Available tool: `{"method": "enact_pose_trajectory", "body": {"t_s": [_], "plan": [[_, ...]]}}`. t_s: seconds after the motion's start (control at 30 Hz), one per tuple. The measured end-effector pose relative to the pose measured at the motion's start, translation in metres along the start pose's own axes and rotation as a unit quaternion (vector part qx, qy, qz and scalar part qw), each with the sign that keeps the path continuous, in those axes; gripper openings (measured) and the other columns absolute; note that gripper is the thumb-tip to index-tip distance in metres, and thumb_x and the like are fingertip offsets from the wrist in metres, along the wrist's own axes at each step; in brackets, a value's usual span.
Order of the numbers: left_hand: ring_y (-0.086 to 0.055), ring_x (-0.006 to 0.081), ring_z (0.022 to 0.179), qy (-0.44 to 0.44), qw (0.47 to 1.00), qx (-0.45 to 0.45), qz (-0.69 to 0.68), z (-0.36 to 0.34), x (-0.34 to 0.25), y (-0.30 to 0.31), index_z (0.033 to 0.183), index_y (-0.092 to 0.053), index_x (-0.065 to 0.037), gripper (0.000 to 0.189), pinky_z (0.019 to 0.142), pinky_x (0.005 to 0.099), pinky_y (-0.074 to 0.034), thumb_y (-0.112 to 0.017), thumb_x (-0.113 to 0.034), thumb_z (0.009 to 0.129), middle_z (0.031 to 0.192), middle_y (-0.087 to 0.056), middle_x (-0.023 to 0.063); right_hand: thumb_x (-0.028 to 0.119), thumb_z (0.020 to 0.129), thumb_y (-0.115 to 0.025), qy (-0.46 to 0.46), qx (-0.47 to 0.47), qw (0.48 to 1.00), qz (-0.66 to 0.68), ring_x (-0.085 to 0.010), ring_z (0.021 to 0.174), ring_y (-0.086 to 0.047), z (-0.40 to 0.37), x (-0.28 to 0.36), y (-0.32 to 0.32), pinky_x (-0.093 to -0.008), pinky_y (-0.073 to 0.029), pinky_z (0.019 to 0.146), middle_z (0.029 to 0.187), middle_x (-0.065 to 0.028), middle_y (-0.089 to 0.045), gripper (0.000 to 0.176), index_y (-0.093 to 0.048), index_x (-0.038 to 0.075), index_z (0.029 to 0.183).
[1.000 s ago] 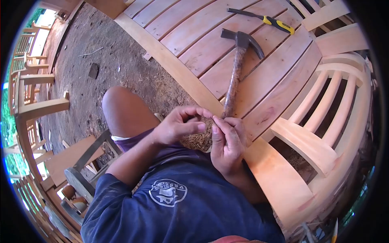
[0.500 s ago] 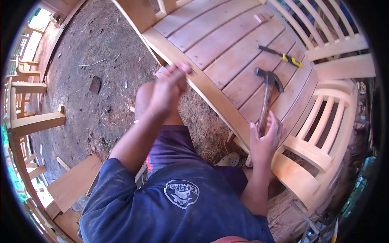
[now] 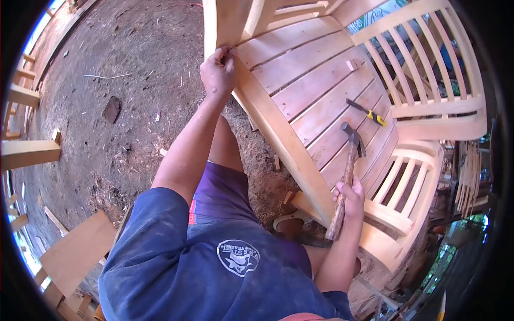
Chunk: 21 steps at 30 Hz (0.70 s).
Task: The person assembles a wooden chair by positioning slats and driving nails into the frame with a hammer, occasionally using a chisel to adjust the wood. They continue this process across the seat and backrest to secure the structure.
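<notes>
My left hand (image 3: 218,74) is at the far end of the bench's front rail (image 3: 284,147), by the upright post, with its fingers pinched together. What the fingertips hold, if anything, is too small to make out. A claw hammer (image 3: 349,163) with a worn wooden handle is in my right hand (image 3: 350,196), fingers wrapped round the handle. The hammer's head points away from me, over the bench's slatted seat (image 3: 316,88). A yellow and black screwdriver-like tool (image 3: 369,113) lies on the slats past the hammer head.
A small wood block (image 3: 353,65) lies on the seat. The slatted backrest (image 3: 423,64) rises at the right. On the dirt floor (image 3: 155,64) are a dark flat piece (image 3: 112,109) and a thin strip (image 3: 107,76). A board (image 3: 77,251) leans at lower left.
My left hand has moved forward along the rail to the post. My right hand's fingers have closed round the hammer handle. The view has shifted.
</notes>
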<state>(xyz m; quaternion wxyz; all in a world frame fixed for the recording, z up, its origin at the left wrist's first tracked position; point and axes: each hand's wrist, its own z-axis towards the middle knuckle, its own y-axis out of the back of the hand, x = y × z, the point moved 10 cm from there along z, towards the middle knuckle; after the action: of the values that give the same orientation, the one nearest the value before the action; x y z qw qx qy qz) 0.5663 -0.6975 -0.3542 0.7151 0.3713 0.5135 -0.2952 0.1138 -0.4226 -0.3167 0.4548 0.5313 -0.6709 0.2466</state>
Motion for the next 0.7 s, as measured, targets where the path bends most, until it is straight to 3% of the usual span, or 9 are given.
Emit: {"method": "enact_pose_trajectory", "body": {"t_s": [0.1,0.23,0.33,0.5,0.63,0.7], "plan": [[-0.073,0.012,0.084,0.024,1.0,-0.018,0.006,-0.002,-0.004,-0.002,0.116,-0.078,-0.006,0.03,0.082,0.0298,-0.056,-0.075,-0.028,0.096,0.092,-0.08,0.0127,0.008,0.09,-0.07,0.003,0.017,0.997,0.079,-0.0128,0.066,-0.061,-0.005,0.004,-0.011,-0.0273,-0.053,0.055,0.087,-0.0064,-0.06,0.036,-0.051,0.0,0.121],[-0.074,0.0148,0.083,0.036,0.997,-0.039,0.048,0.0,-0.001,-0.003,0.117,-0.079,-0.01,0.029,0.082,0.031,-0.056,-0.074,-0.03,0.096,0.091,-0.08,0.0122,0.003,0.09,-0.07,0.128,-0.014,0.992,0.0,-0.0125,0.064,-0.06,-0.028,0.052,-0.039,-0.0273,-0.053,0.053,0.095,-0.0088,-0.061,0.043,-0.048,-0.001,0.127],[-0.076,0.0171,0.084,0.043,0.996,-0.025,0.076,-0.001,-0.002,-0.004,0.116,-0.079,-0.011,0.029,0.082,0.0314,-0.056,-0.074,-0.032,0.096,0.093,-0.079,0.0135,0.003,0.09,-0.07,0.182,0.013,0.981,0.059,-0.0127,0.065,-0.061,-0.039,0.085,-0.073,-0.027,-0.053,0.052,0.098,-0.0091,-0.061,0.044,-0.048,0.0,0.128],[-0.077,0.0261,0.085,0.016,0.995,-0.031,0.098,-0.002,-0.011,-0.003,0.113,-0.08,-0.015,0.026,0.081,0.0355,-0.057,-0.072,-0.033,0.096,0.093,-0.078,0.0158,0.009,0.097,-0.068,0.115,0.088,0.989,0.009,-0.007,0.058,-0.056,-0.035,0.089,-0.109,-0.0223,-0.05,0.05,0.095,-0.0039,-0.058,0.056,-0.044,-0.001,0.146],[-0.075,0.0339,0.089,-0.013,0.989,-0.026,0.148,-0.002,-0.026,-0.002,0.112,-0.08,-0.021,0.023,0.082,0.0413,-0.058,-0.07,-0.034,0.096,0.097,-0.077,0.0149,0.007,0.101,-0.062,0.182,0.114,0.976,-0.035,-0.0039,0.059,-0.052,-0.035,0.109,-0.145,-0.0205,-0.047,0.049,0.09,-0.0003,-0.056,0.058,-0.041,-0.002,0.154],[-0.075,0.0349,0.091,-0.013,0.984,-0.014,0.176,-0.003,-0.025,-0.004,0.113,-0.079,-0.024,0.023,0.083,0.0433,-0.059,-0.069,-0.034,0.096,0.1,-0.077,0.0135,0.007,0.101,-0.062,0.228,0.114,0.963,-0.093,-0.0093,0.063,-0.06,-0.036,0.131,-0.164,-0.0247,-0.051,0.055,0.094,-0.005,-0.063,0.061,-0.039,-0.003,0.157]]}}
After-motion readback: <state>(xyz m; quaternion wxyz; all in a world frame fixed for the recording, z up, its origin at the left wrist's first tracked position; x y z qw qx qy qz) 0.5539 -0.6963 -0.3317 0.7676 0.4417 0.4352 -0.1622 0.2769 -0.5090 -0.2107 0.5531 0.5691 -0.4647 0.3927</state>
